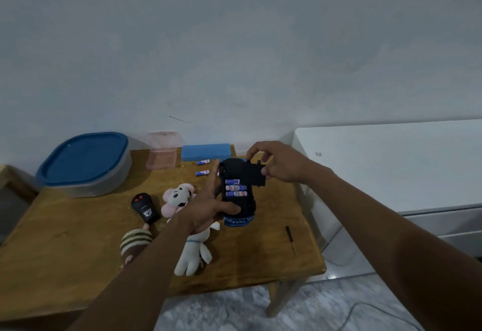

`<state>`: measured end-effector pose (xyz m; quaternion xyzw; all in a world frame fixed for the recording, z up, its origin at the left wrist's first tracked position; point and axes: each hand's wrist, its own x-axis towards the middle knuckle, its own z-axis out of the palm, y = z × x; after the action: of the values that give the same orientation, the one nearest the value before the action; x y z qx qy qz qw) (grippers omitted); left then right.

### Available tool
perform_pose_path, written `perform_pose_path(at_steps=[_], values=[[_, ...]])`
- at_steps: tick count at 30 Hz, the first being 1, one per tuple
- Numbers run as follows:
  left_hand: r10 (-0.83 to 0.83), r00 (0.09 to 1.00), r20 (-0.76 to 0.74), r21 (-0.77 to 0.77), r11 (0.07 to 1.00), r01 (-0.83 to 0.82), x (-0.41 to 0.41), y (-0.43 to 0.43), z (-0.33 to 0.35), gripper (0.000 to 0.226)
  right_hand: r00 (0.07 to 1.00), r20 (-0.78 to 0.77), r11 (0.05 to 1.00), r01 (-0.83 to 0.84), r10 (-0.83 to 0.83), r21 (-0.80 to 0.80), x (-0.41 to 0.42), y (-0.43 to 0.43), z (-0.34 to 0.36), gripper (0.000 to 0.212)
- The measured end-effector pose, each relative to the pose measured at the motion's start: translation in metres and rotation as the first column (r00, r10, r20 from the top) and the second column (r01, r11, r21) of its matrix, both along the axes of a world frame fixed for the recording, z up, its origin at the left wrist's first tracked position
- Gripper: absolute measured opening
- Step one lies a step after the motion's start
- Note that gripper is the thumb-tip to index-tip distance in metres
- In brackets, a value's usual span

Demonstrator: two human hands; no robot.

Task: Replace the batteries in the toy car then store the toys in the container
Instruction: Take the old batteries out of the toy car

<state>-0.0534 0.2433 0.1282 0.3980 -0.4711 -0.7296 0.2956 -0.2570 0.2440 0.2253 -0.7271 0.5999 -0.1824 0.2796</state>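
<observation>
The front left of the tabletop is bare wood, open for a hand. In the middle, soft toys and a black remote lie close together. At the back, a big container, a pink box and a blue case line the wall, with two batteries just in front. A screwdriver lies alone near the right edge, bare wood around it.

No wording is legible here. Three batteries seated in the underside of the toy car carry blue, white and red labels, but the print is too blurred to read. The same goes for the loose batteries lying on the tabletop. A pale emblem on the black remote control is too small to decipher.
</observation>
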Motion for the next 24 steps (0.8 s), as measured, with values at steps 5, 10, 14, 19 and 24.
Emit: perform_pose_path(at_steps=[5,10,14,19,24], values=[[0.056,0.998,-0.038,0.013,0.998,-0.055,0.011,0.002,-0.016,0.123,0.998,0.025,0.995,0.062,-0.064,0.075,-0.025,0.012,-0.017,0.039],[0.108,0.993,-0.046,0.064,0.992,-0.105,0.008,0.01,-0.03,0.123,0.998,-0.051,0.983,0.041,-0.032,0.18,-0.041,0.028,-0.07,0.039],[0.08,0.995,-0.054,0.072,0.995,-0.076,0.002,0.017,-0.04,0.122,0.99,-0.131,0.974,-0.017,0.048,0.228,-0.047,0.036,-0.119,0.044],[0.075,0.997,-0.034,0.107,0.992,-0.071,-0.008,0.023,-0.047,0.121,0.978,-0.178,0.966,-0.061,0.109,0.253,-0.051,0.038,-0.163,0.046],[0.096,0.995,-0.015,0.129,0.987,-0.093,-0.017,0.025,-0.053,0.127,0.96,-0.23,0.948,-0.085,0.161,0.307,-0.048,0.035,-0.177,0.046]])
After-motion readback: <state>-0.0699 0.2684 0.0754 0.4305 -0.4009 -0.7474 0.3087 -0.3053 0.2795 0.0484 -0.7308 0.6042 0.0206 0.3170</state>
